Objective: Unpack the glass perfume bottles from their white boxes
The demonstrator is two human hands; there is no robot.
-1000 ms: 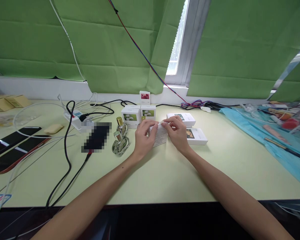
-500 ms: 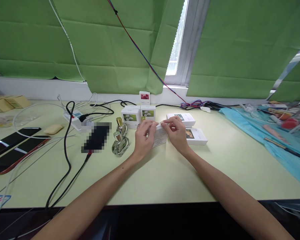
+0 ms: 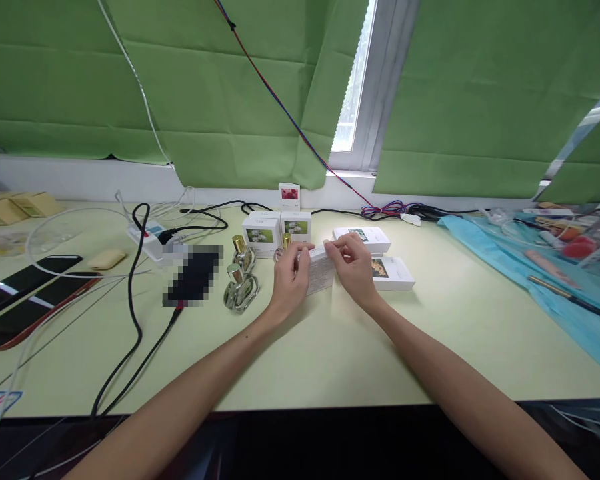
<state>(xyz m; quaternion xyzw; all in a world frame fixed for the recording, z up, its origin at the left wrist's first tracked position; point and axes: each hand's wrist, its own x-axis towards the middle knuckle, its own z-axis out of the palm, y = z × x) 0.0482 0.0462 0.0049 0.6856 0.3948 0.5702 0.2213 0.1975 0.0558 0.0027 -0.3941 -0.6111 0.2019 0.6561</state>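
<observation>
A small white box (image 3: 321, 272) stands on the table between my hands, its printed text side facing me. My left hand (image 3: 290, 279) is closed on the upper left of the box, thumb and fingers bent. At its upper right, my right hand (image 3: 354, 268) pinches the top edge. Left of my left hand stand two glass perfume bottles, a nearer one (image 3: 241, 295) with a silvery green cap and a farther one (image 3: 243, 256) with a gold cap. Another gold-capped bottle (image 3: 287, 240) is partly hidden behind my left fingers.
White boxes with flower pictures (image 3: 261, 235) stand behind the bottles. More white boxes (image 3: 397, 275) lie right of my right hand. To the left are a power strip (image 3: 153, 243), black cables (image 3: 131, 293) and phones (image 3: 40, 310). Blue plastic sheeting (image 3: 540, 293) covers the right side.
My left hand has shifted slightly to the right and its fingers have drawn back a little at the box's top edge. My right hand stays nearly in place.
</observation>
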